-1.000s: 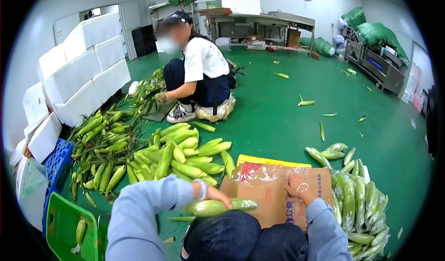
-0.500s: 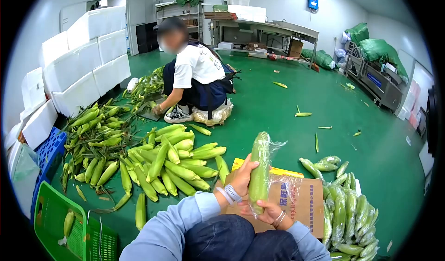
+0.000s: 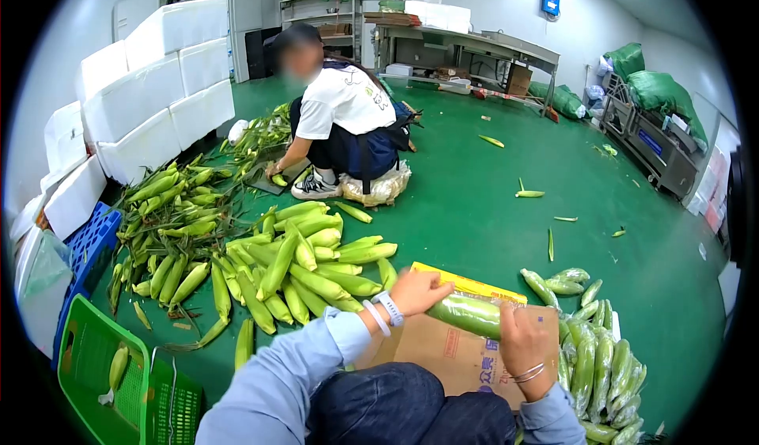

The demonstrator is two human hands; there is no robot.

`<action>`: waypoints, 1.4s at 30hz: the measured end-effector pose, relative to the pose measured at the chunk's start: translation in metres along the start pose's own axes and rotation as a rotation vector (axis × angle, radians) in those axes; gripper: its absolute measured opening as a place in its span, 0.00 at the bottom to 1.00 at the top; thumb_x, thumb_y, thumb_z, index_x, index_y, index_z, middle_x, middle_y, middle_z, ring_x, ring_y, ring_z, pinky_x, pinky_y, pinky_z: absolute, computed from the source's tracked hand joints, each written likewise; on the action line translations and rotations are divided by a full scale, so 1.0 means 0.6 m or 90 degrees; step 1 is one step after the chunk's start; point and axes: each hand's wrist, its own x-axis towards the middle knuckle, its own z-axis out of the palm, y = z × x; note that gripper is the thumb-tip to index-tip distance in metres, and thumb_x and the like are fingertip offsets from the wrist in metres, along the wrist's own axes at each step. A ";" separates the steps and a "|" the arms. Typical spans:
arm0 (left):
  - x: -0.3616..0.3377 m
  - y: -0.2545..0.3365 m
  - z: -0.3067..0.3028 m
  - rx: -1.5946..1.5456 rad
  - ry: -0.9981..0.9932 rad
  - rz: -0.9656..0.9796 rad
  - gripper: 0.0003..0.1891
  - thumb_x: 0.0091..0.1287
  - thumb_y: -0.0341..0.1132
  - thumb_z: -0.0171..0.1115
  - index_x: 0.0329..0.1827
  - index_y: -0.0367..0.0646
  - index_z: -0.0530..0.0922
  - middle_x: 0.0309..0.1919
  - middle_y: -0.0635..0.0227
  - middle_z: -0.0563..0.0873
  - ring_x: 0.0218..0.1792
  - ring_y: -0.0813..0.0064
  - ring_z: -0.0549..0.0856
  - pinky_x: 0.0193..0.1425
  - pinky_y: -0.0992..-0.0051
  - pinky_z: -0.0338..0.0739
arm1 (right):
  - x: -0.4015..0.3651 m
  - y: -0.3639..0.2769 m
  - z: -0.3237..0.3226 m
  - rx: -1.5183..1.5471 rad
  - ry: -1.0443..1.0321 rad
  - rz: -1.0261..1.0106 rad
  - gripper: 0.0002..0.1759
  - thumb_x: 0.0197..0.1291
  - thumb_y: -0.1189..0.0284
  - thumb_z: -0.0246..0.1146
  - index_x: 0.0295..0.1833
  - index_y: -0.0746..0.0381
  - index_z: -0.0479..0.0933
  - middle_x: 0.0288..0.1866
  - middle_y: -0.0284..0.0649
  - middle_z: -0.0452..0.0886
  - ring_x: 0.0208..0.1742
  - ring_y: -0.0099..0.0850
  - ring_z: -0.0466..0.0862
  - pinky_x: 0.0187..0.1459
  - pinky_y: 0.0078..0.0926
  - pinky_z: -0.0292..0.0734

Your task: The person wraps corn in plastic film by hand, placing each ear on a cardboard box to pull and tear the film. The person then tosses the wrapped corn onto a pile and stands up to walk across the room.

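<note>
A green ear of corn (image 3: 465,315), shiny with clear plastic film, lies sideways between my hands just above the cardboard box (image 3: 443,354). My left hand (image 3: 421,292) is closed at its left end, and my right hand (image 3: 522,339) grips its right end. Printing shows on the box's face, and a yellow strip (image 3: 482,285) runs along its far edge. To my right is a pile of film-wrapped ears (image 3: 591,366). Unwrapped ears of corn (image 3: 292,267) are heaped on the floor to the left.
A co-worker (image 3: 348,105) squats beyond the heap beside more husked-leaf corn (image 3: 170,231). A green crate (image 3: 103,366) stands at lower left, with a blue pallet (image 3: 88,243) and white foam boxes (image 3: 158,89) behind. A metal table (image 3: 474,45) is at the back.
The ear went from upright to lying sideways over the box. My right hand moved from its lower end to its right end, and the loose film now lies closer around it.
</note>
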 end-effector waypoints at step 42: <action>-0.045 -0.556 -0.063 -1.114 0.556 -0.411 0.30 0.48 0.57 0.66 0.39 0.37 0.75 0.31 0.63 0.81 0.31 0.69 0.80 0.35 0.75 0.79 | -0.484 -0.028 -0.075 0.438 0.293 0.912 0.38 0.42 0.67 0.74 0.58 0.66 0.64 0.49 0.39 0.74 0.50 0.28 0.73 0.53 0.27 0.69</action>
